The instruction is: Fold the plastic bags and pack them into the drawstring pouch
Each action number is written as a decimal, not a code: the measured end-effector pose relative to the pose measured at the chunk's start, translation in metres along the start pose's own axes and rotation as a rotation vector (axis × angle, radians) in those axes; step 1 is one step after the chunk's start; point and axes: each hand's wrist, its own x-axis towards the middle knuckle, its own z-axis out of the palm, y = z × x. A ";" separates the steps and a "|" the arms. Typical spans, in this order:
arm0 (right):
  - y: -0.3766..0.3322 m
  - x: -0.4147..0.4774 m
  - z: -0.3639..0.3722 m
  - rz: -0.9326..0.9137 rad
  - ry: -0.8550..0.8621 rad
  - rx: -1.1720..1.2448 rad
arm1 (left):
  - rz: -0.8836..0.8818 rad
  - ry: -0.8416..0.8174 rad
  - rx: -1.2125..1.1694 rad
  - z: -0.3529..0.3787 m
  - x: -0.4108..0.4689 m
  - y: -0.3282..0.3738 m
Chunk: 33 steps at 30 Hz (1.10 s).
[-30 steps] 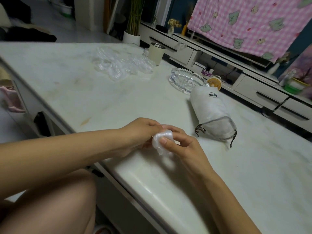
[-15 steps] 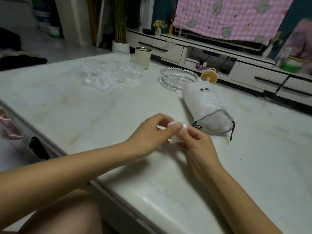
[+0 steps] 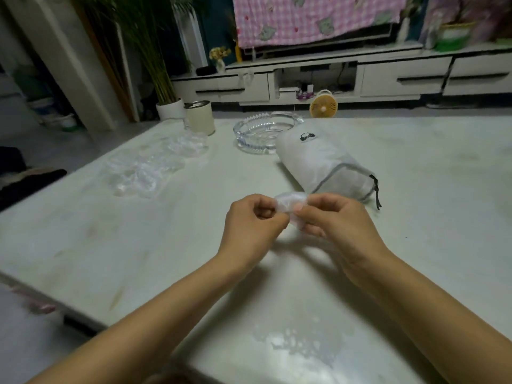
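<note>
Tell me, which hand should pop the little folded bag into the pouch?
Probably the right hand. Both hands pinch the folded bag, but the drawstring pouch lies just beyond the right hand, its corded end nearest that side. The left hand would have to cross over.

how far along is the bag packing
Done: the pouch lies bulging on its side, so some bags look packed already. In hand: the left hand and right hand pinch one small folded bag above the table, not yet in the pouch. Left: a pile of loose, crumpled bags at the table's far left to fold and pack.
</note>
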 end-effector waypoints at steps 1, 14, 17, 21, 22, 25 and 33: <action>-0.002 0.003 -0.004 0.011 0.034 0.058 | -0.005 0.006 -0.008 0.003 0.002 0.003; -0.042 0.030 -0.096 -0.162 -0.013 -0.395 | 0.471 -0.098 0.473 0.038 0.029 0.023; -0.036 0.032 -0.097 -0.169 -0.047 -0.523 | 0.523 -0.205 0.748 0.061 0.046 0.021; -0.025 0.042 -0.091 -0.282 0.067 -0.654 | 0.571 -0.202 0.781 0.077 0.065 0.024; -0.022 0.045 -0.091 -0.329 0.127 -0.666 | 0.581 -0.197 0.765 0.079 0.068 0.025; -0.013 0.051 -0.091 -0.479 0.301 -0.681 | 0.616 -0.203 0.672 0.086 0.066 0.027; -0.009 0.048 -0.091 -0.579 0.489 -0.560 | 0.543 -0.226 0.491 0.103 0.036 0.041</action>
